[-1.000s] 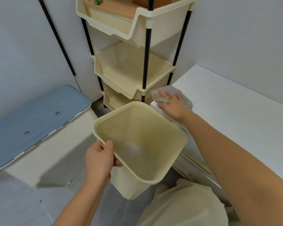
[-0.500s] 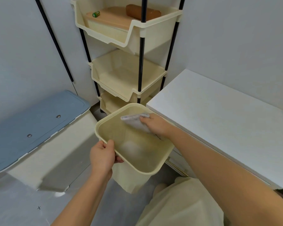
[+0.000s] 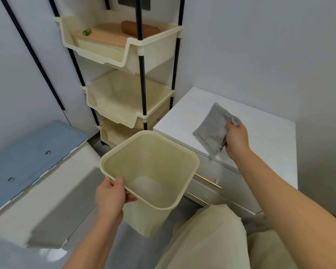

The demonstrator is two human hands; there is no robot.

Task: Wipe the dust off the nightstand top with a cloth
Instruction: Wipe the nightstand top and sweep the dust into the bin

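The white nightstand top [image 3: 264,133] fills the right middle of the head view. My right hand [image 3: 236,139] hovers over its front part, pinching a grey cloth [image 3: 212,129] by one edge so it hangs spread out just above the surface. My left hand [image 3: 110,197] grips the near rim of a cream plastic bin [image 3: 151,171], holding it tilted beside the nightstand's front left corner. The bin looks empty inside.
A three-tier cream rack [image 3: 130,98] stands behind the bin, with a small green item [image 3: 87,32] and a brown block [image 3: 140,29] on its top tray. A white box with a blue lid [image 3: 31,152] sits at left. Gold drawer handles [image 3: 208,180] face me.
My right hand lifted the cloth from inside the bin and carried it right, over the nightstand top. The bin stayed in my left hand, and my view tilted up slightly.
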